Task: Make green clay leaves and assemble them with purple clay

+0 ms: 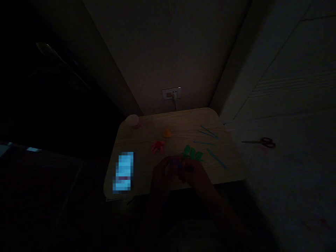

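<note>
In dim light, my left hand (pixel 161 173) and my right hand (pixel 196 172) meet over the front of the small table. Their fingers are closed around a small purple piece of modelling clay (pixel 175 162), whose exact shape is lost in the dark. Just beyond my right hand lies a green clay piece (pixel 192 153) with three rounded lobes in a row. A red clay piece (pixel 158 146) with finger-like prongs rests past my left hand. Farther back sits a yellow-orange clay lump (pixel 167 133), narrower at its top.
Several thin blue modelling tools (pixel 216 158) lie at the table's right. A lit phone (pixel 124 171), pixelated, is at the left, with a pale tub (pixel 133 121) behind it. Scissors (pixel 262 141) lie on the light surface right of the table. A plugged wall socket (pixel 168 93) is behind.
</note>
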`<state>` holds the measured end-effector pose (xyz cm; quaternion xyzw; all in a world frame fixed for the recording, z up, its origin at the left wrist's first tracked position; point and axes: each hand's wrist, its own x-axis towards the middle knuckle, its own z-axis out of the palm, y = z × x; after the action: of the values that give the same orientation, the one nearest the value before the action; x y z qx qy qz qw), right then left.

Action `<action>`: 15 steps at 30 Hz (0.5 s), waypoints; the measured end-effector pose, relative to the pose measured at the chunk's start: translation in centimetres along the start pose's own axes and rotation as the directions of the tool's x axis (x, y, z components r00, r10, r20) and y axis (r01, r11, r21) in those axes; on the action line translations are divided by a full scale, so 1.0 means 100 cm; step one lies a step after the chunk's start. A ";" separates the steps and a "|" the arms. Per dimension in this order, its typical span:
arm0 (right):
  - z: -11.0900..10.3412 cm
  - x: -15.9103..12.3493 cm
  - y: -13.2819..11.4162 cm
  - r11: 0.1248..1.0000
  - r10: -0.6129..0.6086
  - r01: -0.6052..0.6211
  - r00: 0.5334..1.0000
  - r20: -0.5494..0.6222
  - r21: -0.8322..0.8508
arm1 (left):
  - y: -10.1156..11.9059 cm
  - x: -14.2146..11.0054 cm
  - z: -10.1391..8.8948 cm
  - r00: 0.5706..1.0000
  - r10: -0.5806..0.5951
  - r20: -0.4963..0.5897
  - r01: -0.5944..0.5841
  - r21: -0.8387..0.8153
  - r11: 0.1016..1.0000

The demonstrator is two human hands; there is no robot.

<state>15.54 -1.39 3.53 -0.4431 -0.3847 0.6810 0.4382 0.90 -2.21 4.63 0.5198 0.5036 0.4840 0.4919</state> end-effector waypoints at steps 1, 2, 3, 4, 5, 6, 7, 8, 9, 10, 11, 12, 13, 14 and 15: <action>0.002 0.000 -0.001 1.000 -0.007 0.007 1.000 -0.016 0.001 | 0.000 0.001 -0.002 1.000 -0.017 -0.004 0.017 0.038 0.999; 0.004 -0.001 -0.002 1.000 -0.011 0.012 1.000 -0.025 0.005 | -0.001 0.001 -0.003 0.999 -0.032 -0.013 0.033 0.062 0.998; 0.005 -0.001 -0.003 1.000 -0.015 0.015 1.000 -0.026 0.012 | -0.001 0.002 -0.004 0.999 -0.040 -0.035 0.043 0.073 0.996; 0.007 -0.002 -0.004 1.000 -0.019 0.019 1.000 -0.017 0.020 | -0.001 0.003 -0.006 0.997 -0.044 -0.060 0.049 0.071 0.996; 0.008 -0.003 -0.004 0.999 -0.023 0.023 1.000 -0.002 0.028 | -0.001 0.003 -0.006 0.995 -0.046 -0.084 0.051 0.060 0.997; 0.008 -0.003 -0.004 0.999 -0.029 0.029 1.000 0.011 0.037 | 0.000 0.004 -0.007 0.994 -0.046 -0.103 0.051 0.043 0.998; 0.008 -0.004 -0.005 0.998 -0.035 0.033 0.999 0.024 0.045 | 0.001 0.004 -0.008 0.991 -0.044 -0.124 0.047 0.025 0.999; 0.007 -0.004 -0.005 0.998 -0.039 0.037 0.999 0.035 0.052 | 0.002 0.004 -0.008 0.989 -0.042 -0.143 0.044 0.010 0.999; 0.006 -0.005 -0.005 0.998 -0.041 0.039 0.998 0.042 0.057 | 0.003 0.004 -0.008 0.986 -0.042 -0.162 0.043 0.002 0.999; 0.005 -0.005 -0.005 0.998 -0.039 0.036 0.998 0.048 0.058 | 0.004 0.004 -0.008 0.982 -0.043 -0.183 0.043 -0.002 0.999; 0.004 -0.005 -0.006 0.998 -0.034 0.031 0.998 0.051 0.053 | 0.005 0.004 -0.008 0.977 -0.044 -0.207 0.044 -0.003 0.999; 0.003 -0.005 -0.006 0.999 -0.028 0.026 0.998 0.049 0.045 | 0.005 0.003 -0.008 0.972 -0.042 -0.232 0.041 -0.008 0.999; 0.002 -0.004 -0.006 0.999 -0.026 0.025 0.999 0.039 0.038 | 0.005 0.002 -0.007 0.966 -0.036 -0.258 0.032 -0.020 0.999; 0.001 -0.004 -0.006 0.999 -0.029 0.028 0.999 0.024 0.027 | 0.005 0.002 -0.006 0.958 -0.022 -0.286 0.013 -0.034 0.999; 0.001 -0.004 -0.007 0.999 -0.033 0.033 0.999 0.006 0.015 | 0.003 0.002 -0.005 0.948 -0.002 -0.318 -0.013 -0.043 0.999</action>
<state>15.70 -1.58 4.28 -0.4313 -0.3880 0.6778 0.4516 0.44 -2.02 5.00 0.4252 0.5640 0.5740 0.4143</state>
